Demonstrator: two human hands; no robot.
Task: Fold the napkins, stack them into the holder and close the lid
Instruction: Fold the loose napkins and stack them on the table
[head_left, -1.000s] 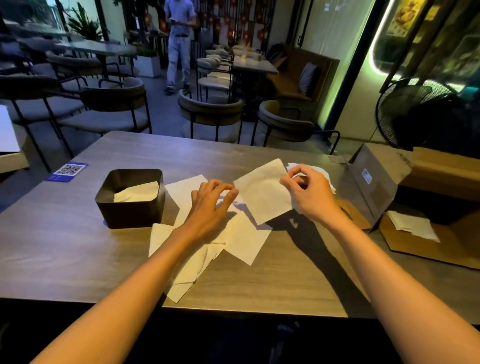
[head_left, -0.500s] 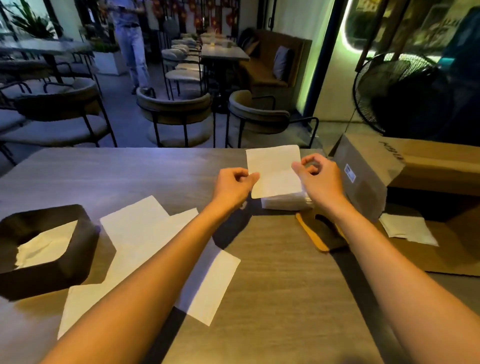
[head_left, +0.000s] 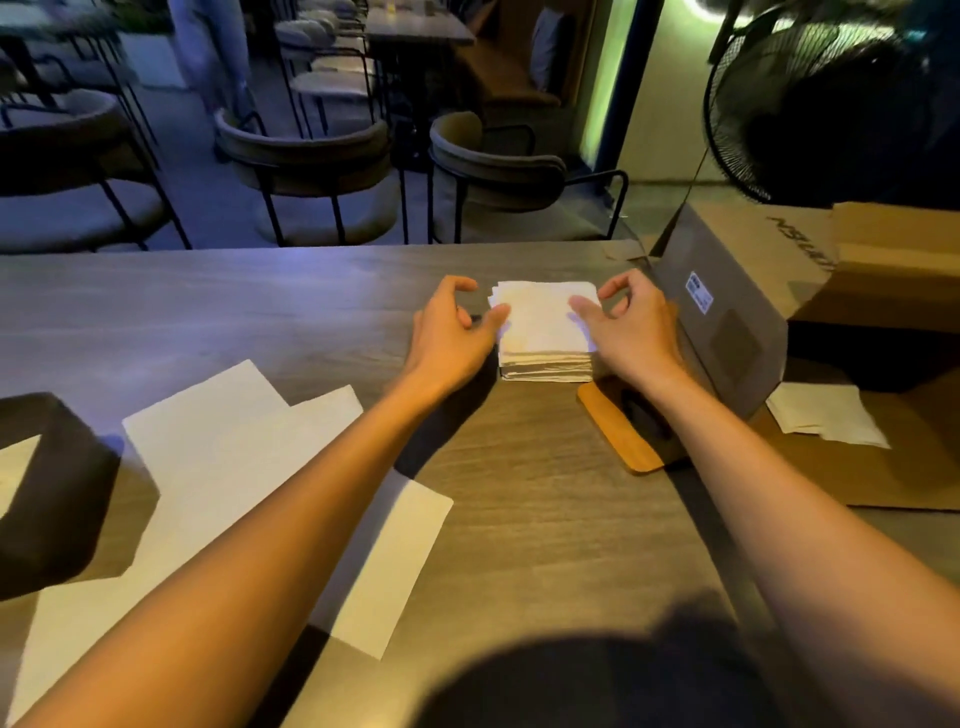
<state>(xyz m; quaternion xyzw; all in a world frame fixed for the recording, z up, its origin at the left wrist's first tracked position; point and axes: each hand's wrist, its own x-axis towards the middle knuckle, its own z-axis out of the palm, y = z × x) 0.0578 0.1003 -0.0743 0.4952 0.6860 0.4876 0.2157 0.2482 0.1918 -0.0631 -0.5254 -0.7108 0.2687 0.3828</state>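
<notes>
sitting square on the far middle of the desk, the stack of folded napkins lies between both hands, its layered edges facing the camera and its top sheet roughly aligned with those beneath, which suggests the pile is being kept neat so it can go into the holder in one lift. the left hand flanks the stack's left side, thumb tip touching or nearly touching the top napkin's edge, its fingers loosely curled and spread, holding nothing. the right hand mirrors it on the right side, thumb resting on the top sheet, its fingers arched above the far corner with a gap beneath, also gripping nothing that i can see. that bracketing pose reads as squaring or steadying the pile, or readying a two-sided lift. just beside the stack on the near right lies a wooden lid, partly under the right forearm, likely parked within reach for closing later. nearer the camera on the left, several unfolded napkins lie overlapping flat on the desk, apparently waiting to be folded. the dark holder stands at the left edge, well apart from the stack, with a pale napkin showing inside. a cardboard box stands open to the right.
</notes>
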